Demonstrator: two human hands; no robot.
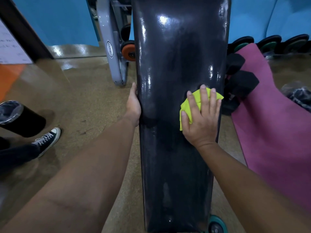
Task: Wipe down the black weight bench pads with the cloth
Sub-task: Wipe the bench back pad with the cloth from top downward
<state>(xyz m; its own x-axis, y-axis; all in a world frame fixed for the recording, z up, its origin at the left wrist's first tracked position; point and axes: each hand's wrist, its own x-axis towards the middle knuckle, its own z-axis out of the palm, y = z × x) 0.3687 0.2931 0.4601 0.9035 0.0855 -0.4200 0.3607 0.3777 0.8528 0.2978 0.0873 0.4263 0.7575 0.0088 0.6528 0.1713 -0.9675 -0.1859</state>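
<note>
A long black weight bench pad (175, 56) runs from the bottom of the view up to the top, glossy with light reflections. A yellow-green cloth (197, 102) lies on its right half, about midway along. My right hand (201, 115) presses flat on the cloth with fingers spread, covering most of it. My left hand (133, 105) grips the pad's left edge, the fingers wrapped out of sight under the side.
A grey machine frame (111, 47) and an orange-ended dumbbell (128, 51) stand at the back left. Black hex dumbbells (239, 84) and a pink mat (272, 123) lie right of the bench. A black bin (18, 118) and another person's sneaker (48, 138) are at left.
</note>
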